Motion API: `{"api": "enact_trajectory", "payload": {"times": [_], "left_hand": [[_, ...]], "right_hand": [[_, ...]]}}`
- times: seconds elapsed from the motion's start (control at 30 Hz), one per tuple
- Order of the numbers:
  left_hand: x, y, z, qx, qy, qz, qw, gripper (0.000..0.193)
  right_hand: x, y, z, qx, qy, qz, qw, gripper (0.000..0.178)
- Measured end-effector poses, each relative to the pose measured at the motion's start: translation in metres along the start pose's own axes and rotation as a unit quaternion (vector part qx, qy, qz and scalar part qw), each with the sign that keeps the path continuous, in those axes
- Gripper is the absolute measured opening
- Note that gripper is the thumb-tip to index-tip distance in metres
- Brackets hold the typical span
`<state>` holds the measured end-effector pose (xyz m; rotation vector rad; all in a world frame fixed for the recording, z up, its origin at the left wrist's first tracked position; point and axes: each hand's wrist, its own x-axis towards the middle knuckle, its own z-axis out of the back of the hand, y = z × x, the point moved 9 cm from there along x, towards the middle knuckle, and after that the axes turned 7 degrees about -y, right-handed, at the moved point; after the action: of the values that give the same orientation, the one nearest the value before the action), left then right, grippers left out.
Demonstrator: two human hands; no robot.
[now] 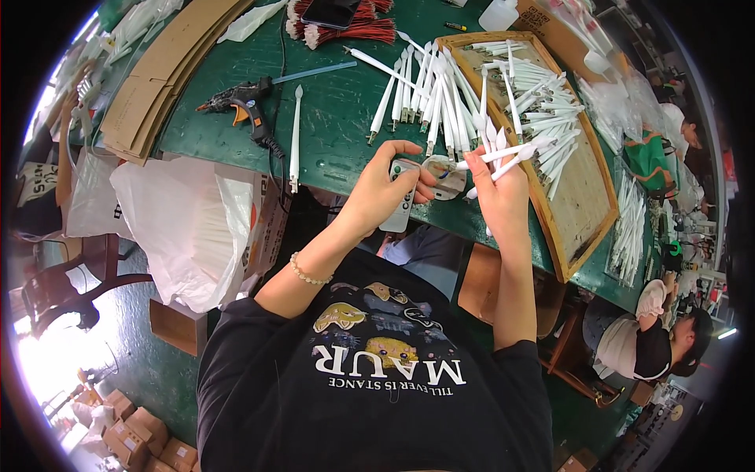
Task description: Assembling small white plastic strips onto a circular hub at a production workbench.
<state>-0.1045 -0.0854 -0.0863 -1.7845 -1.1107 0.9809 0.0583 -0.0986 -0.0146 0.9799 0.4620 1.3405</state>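
My left hand [385, 189] is closed round a flat white device with small buttons, which looks like a remote control [399, 206]. Several white LED taper candles with flame-shaped tips [497, 156] are gripped in my right hand [503, 197], fanned out between thumb and fingers. Between the two hands, at the table's near edge, is a rounded white piece [447, 178]; I cannot tell whether either hand grips it. Just beyond my hands lies a loose pile of the same candles [440, 94], metal ends toward me. One single candle [296, 138] lies apart on the left.
A wooden-framed tray [586, 236] on the right holds many candles. A glue gun [240, 102] with its cable lies on the green table [197, 141], near stacked cardboard [169, 63]. Red wires [354, 31] lie under a phone [334, 12]. A plastic-lined box [185, 228] stands left; other people sit nearby.
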Motion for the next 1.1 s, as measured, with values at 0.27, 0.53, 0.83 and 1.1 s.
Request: {"api": "enact_trajectory", "payload": {"times": [0.27, 0.53, 0.83, 1.1], "left_hand": [[-0.001, -0.001, 0.0, -0.002, -0.003, 0.0, 1.0, 0.033], [-0.003, -0.003, 0.002, -0.007, -0.005, 0.003, 1.0, 0.035], [-0.003, 0.0, 0.002, 0.003, 0.012, 0.016, 1.0, 0.03], [-0.003, -0.002, -0.001, 0.0, 0.038, 0.008, 0.999, 0.029]], "right_hand": [[0.007, 0.007, -0.007, -0.061, 0.02, 0.062, 0.996, 0.029], [0.009, 0.005, -0.008, -0.049, 0.027, 0.03, 0.998, 0.031], [0.012, 0.005, -0.009, -0.043, 0.034, 0.028, 0.998, 0.031], [0.076, -0.018, -0.01, -0.086, 0.146, -0.075, 0.983, 0.034]]}}
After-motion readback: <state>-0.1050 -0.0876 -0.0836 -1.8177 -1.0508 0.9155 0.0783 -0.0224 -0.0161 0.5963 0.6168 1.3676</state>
